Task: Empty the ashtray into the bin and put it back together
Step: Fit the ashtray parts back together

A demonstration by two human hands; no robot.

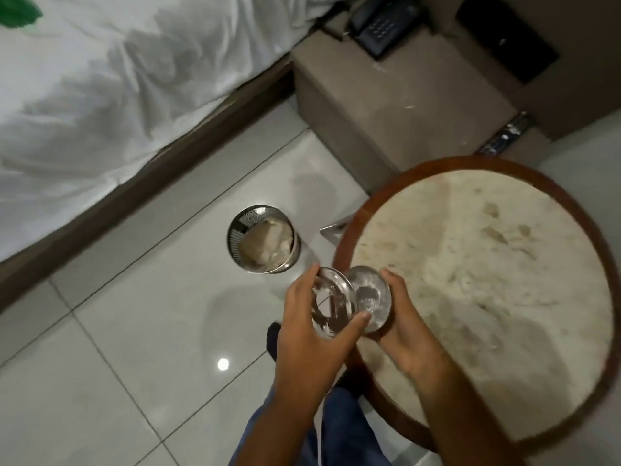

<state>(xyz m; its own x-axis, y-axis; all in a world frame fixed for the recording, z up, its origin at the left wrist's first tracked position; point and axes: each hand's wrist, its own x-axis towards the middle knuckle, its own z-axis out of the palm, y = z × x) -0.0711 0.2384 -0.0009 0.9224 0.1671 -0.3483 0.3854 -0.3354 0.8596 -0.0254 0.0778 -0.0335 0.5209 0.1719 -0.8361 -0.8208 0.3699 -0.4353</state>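
The shiny metal ashtray is in two parts, held side by side at the left edge of the round table. My left hand [311, 326] grips the ring-shaped lid [331, 306], which is tilted on edge with its centre hole showing. My right hand [405, 331] cups the round bowl [369, 295] from beneath, its inside facing up and looking empty. The two parts touch or nearly touch. A silver perforated bin [263, 238] stands on the floor just beyond my hands, with pale crumpled paper inside.
The round table [487, 264] has a pale stone top and a dark wood rim. A bed with white sheets [117, 95] fills the upper left. A brown bedside unit [403, 105] carries a black telephone [379, 25]. Glossy floor tiles [117, 331] lie below.
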